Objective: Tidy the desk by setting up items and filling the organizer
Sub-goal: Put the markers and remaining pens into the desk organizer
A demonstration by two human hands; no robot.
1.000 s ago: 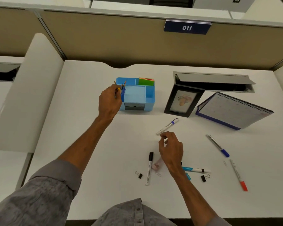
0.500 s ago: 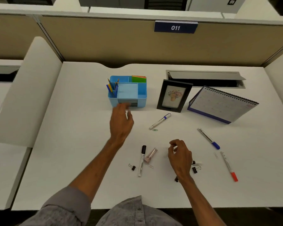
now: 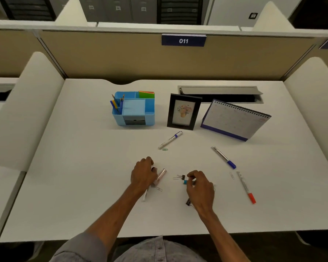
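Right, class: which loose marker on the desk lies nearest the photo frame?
The white marker with the purple band, just in front of the photo frame; the blue-capped marker and red-capped marker lie farther right.

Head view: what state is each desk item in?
Organizer, upright, pencils standing in it.
Photo frame, standing.
Desk calendar, standing.
Purple-banded marker, lying loose.
Blue-cap marker, lying loose.
Red-cap marker, lying loose.
Black-cap marker, under left hand.
Teal marker, at right hand fingertips.
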